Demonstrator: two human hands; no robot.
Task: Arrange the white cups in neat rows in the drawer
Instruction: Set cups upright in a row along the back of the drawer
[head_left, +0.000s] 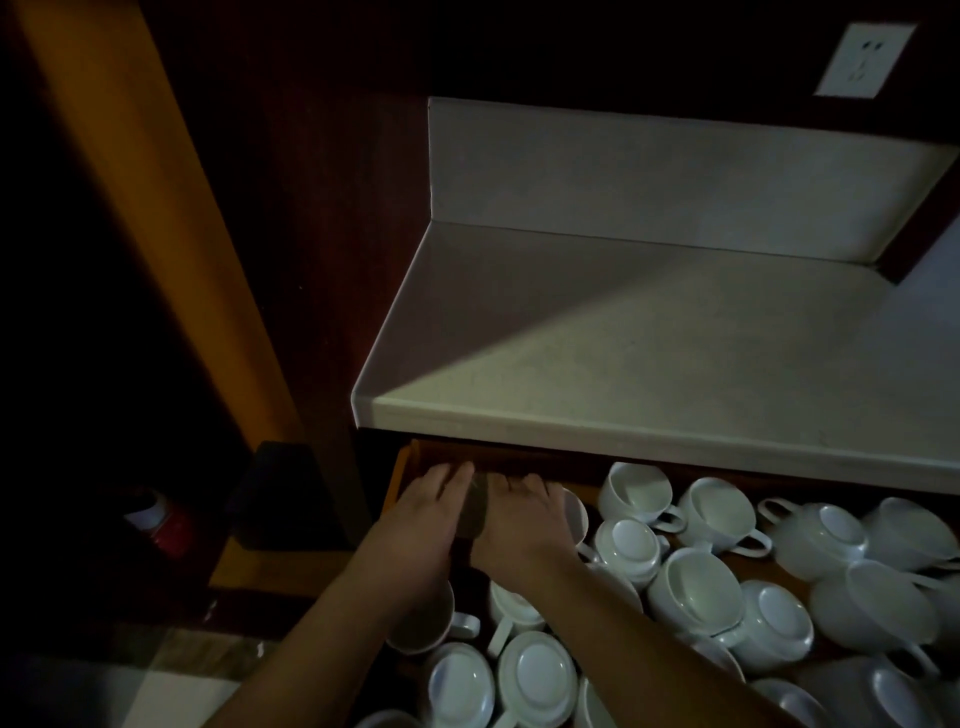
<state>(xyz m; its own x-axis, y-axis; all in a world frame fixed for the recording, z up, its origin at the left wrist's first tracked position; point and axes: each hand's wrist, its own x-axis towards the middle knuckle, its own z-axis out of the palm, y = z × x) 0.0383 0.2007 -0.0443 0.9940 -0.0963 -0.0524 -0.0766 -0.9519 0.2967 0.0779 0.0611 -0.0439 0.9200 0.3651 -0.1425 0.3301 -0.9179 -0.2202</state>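
White cups (696, 587): a large jumble fills the open drawer (402, 470) under the table (649, 353). Some sit rim up, many are upside down, others lean on their sides with handles pointing every way.
Progress: judged barely begun, since no tidy row shows anywhere in the lit part of the drawer and nearly all the cups still need setting straight.
Left hand (423, 514): reaches into the drawer's far left corner. Its fingers look stretched forward and fairly straight, with nothing seen in its grip.
Right hand (519, 522): just beside the left one, lying over the rim of a cup. Its fingertips dip into shadow, so any hold cannot be told.
Cups relative to hands: a dim shape sits between both hands. The bulk of the cups lies to the right of the hands and nearer the person, under both forearms.
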